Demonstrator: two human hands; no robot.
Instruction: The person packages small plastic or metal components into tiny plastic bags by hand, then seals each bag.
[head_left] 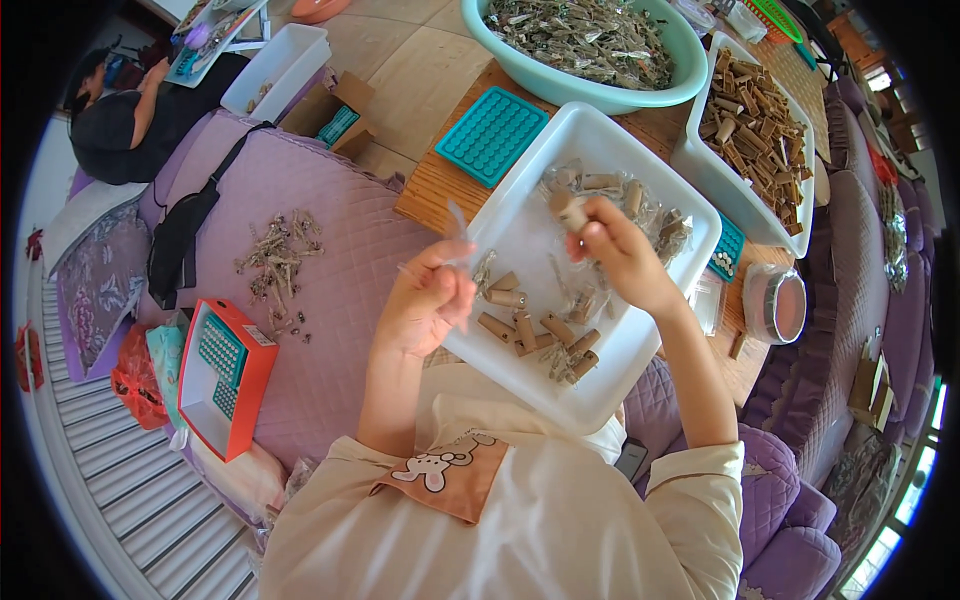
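Observation:
Above the left edge of a white plastic tray, my left hand is closed on a small clear plastic bag, partly smeared by motion. Over the tray, my right hand pinches a short brown tube that looks like cardboard. Several loose brown tubes and small see-through packets lie in the near part of the tray. Toward its far side are bagged tubes, partly hidden by my right hand.
Beyond the tray stand a green basin of small packets and a white bin of brown tubes. A teal dimpled tray lies on the wooden table. Loose packets and a red box rest on the purple quilted cover. Another person sits far left.

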